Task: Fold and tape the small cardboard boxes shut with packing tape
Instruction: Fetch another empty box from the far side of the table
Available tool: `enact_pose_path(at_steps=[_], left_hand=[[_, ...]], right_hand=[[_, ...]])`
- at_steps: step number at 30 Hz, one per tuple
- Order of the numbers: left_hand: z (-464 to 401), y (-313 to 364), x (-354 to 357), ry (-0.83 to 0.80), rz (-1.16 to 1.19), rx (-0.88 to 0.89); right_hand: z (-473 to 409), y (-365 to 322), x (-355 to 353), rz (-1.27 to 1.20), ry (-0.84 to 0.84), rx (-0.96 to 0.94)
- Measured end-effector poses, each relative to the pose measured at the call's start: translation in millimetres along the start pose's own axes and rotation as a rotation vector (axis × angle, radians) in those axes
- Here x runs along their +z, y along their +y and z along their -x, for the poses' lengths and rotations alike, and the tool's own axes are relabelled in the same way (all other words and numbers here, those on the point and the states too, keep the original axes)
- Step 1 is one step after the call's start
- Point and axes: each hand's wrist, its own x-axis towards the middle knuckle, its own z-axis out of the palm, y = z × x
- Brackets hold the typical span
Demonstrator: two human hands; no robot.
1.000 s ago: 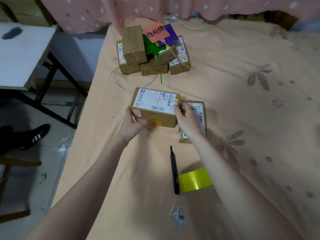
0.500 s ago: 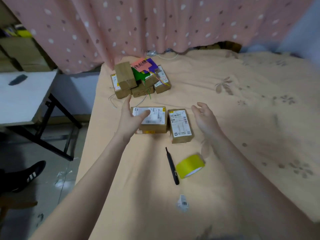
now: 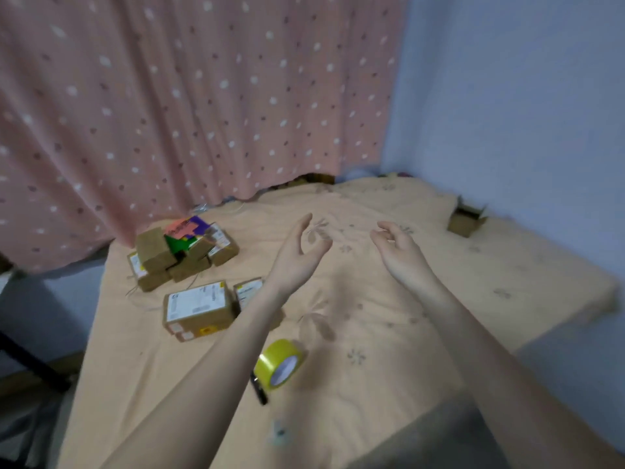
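Two hands hang empty in the air above the bed [image 3: 439,299]. The left hand [image 3: 297,255] has let go of the labelled box [image 3: 198,308] it was pressing half a second ago, and the right hand [image 3: 400,253] has lifted with it; both now have fingers loosely curved and hold nothing. The head has swung up and to the right, so the far corner of the bed has come into view, and with it an open cardboard box [image 3: 465,220] with its flaps standing up, well apart from everything else.

The labelled box lies flat beside a second labelled box [image 3: 248,292], partly hidden by the left forearm. Behind them sits the pile of small boxes [image 3: 179,255] with coloured paper on top. The yellow packing tape roll [image 3: 279,365] rests nearer the person, touching a black pen-like cutter [image 3: 258,389].

Judging by this, the labelled box looks finished and set aside, and the arms seem headed for the open box as the next one to fold and tape. The tape would then need fetching from beside the left arm.
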Motion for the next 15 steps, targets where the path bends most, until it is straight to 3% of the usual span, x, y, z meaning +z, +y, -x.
enact_pose_path(at_steps=[15], left_hand=[[-26,135,257,-0.144,0.138,0.185]], right_hand=[[10,63,-311,0.116,0.204,-0.056]])
